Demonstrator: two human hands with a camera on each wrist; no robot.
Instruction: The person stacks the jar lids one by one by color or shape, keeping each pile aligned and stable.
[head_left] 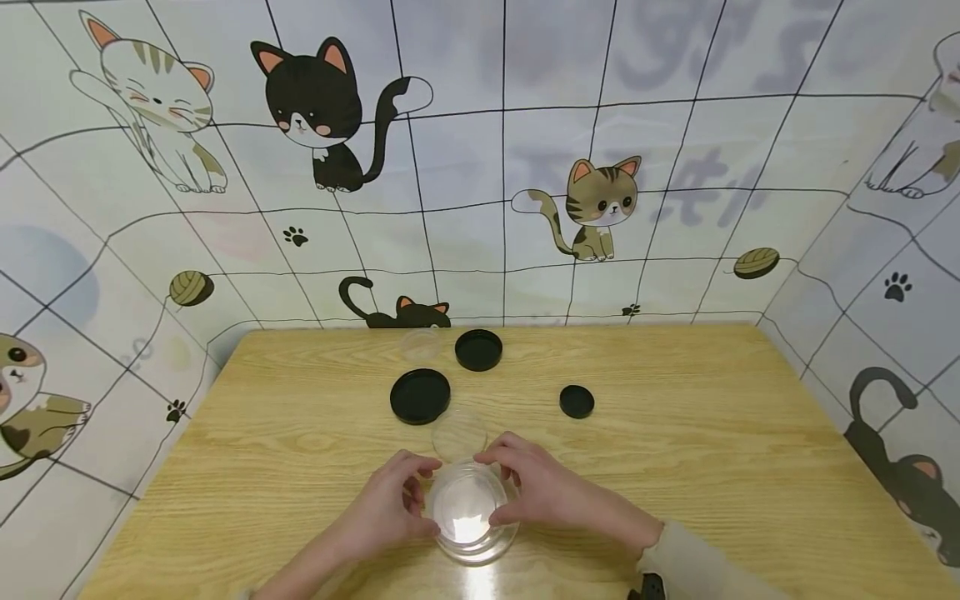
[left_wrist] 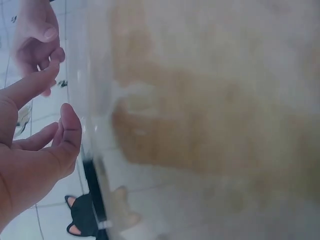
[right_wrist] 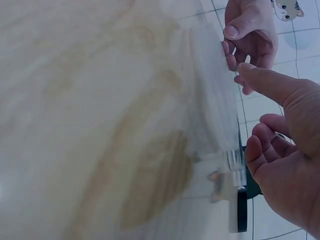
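Observation:
Clear round dishes (head_left: pixel 465 500), seemingly stacked, stand near the front of the wooden table, with a wider clear rim (head_left: pixel 480 557) beneath. On their left side is my left hand (head_left: pixel 390 508), thumb and fingers apart and bent. My right hand (head_left: pixel 536 479) reaches over the right side, its index finger and thumb spread along the rim. In the wrist views, the left hand (left_wrist: pixel 40 155) and right hand (right_wrist: pixel 290 155) have loosely curved fingers beside the transparent walls. Whether the fingertips touch the dishes cannot be told.
Behind the dishes lie a clear disc (head_left: pixel 459 435) and a large black round lid (head_left: pixel 420 397). Farther back are another black lid (head_left: pixel 478 350) and a faint clear disc (head_left: pixel 422 344). A small black lid (head_left: pixel 577 402) lies to the right. Cat-patterned sheeting (head_left: pixel 465 167) surrounds the table (head_left: pixel 675 467).

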